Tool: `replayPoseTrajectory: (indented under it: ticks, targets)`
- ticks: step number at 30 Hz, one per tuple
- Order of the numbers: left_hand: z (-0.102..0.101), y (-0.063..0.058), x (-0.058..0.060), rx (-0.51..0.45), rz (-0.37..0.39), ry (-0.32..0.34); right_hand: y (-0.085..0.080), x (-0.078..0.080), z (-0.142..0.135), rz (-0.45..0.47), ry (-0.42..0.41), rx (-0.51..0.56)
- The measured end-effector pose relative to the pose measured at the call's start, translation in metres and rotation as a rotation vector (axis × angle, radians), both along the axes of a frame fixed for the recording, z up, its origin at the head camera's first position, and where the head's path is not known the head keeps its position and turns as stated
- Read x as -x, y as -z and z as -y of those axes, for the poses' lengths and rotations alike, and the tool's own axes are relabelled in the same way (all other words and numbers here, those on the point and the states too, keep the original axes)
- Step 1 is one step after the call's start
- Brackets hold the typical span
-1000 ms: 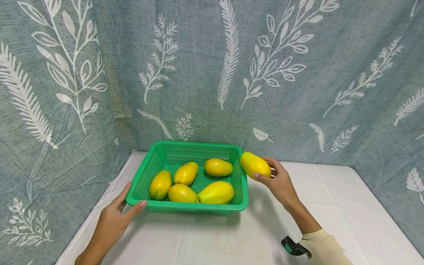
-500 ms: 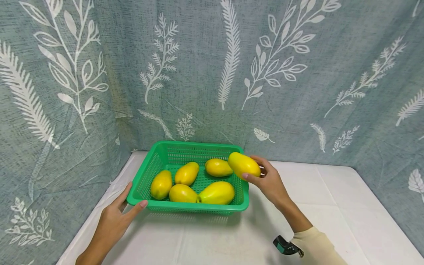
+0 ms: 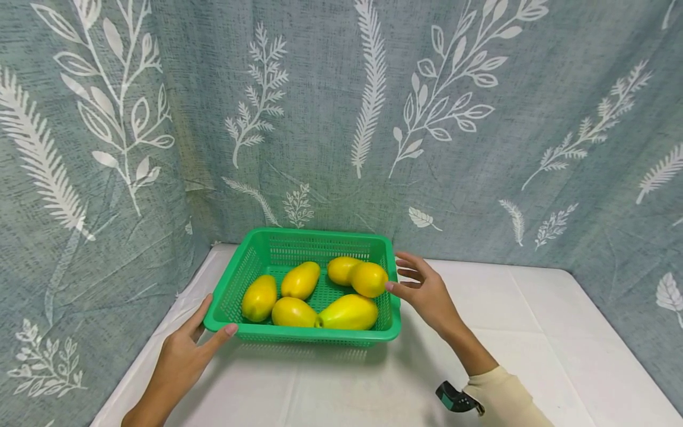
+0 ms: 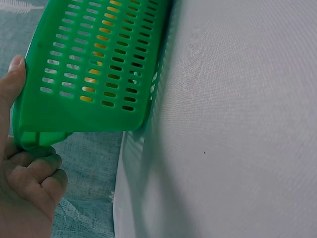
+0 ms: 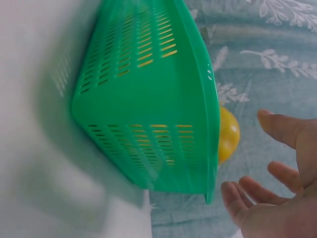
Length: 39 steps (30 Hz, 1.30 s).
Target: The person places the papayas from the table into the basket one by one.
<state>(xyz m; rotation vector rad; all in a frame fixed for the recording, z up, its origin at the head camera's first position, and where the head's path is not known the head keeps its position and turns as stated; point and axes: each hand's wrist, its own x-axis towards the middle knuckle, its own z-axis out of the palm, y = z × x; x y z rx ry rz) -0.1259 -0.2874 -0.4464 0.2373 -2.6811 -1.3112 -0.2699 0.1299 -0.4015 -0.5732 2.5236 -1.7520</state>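
A green plastic basket (image 3: pixel 315 333) with slotted sides holds several yellow papayas (image 3: pixel 349 312). My left hand (image 3: pixel 181 353) grips its near left corner, thumb on the rim and fingers curled beneath it, as the left wrist view shows. One papaya (image 3: pixel 369 279) leans against another papaya (image 3: pixel 341 270) at the basket's right end, its top above the rim in the right wrist view (image 5: pixel 228 135). Just outside the right rim, my right hand (image 3: pixel 427 293) has its fingers spread and holds nothing. Its thumb tip is right by the leaning papaya in the head view.
The basket stands on a table with a white cloth (image 3: pixel 512 332). Behind and on both sides hangs a grey-green curtain (image 3: pixel 320 118) with white leaf prints. A black device (image 3: pixel 456 397) is strapped at the right wrist, by a cream sleeve (image 3: pixel 504 397).
My right hand has carried the papaya leftward over the rim and let go of it inside the basket. The left hand has stayed at the corner.
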Motion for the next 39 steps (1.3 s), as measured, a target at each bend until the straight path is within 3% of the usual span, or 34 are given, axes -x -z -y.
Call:
replayPoseTrajectory:
  ticks: [15,19,24,29,35,39]
  targets:
    - [0.000,0.000,0.004,0.022,0.005,0.014,0.008,-0.017,-0.021,-0.017,0.023,-0.045]
    - [0.001,-0.001,0.005,0.073,-0.020,0.027,0.013,-0.028,-0.037,-0.044,0.076,-0.129]
    - [0.004,-0.006,0.006,0.214,-0.058,0.029,0.019,-0.044,-0.067,-0.088,0.117,-0.233]
    - [0.008,-0.012,0.005,0.371,-0.030,0.027,0.020,-0.054,-0.105,-0.135,0.154,-0.349]
    - [0.011,-0.019,0.006,0.472,-0.041,0.041,0.011,-0.048,-0.148,-0.191,0.175,-0.575]
    - [0.007,-0.032,0.015,0.487,-0.081,0.093,0.012,-0.037,-0.169,-0.217,0.189,-0.732]
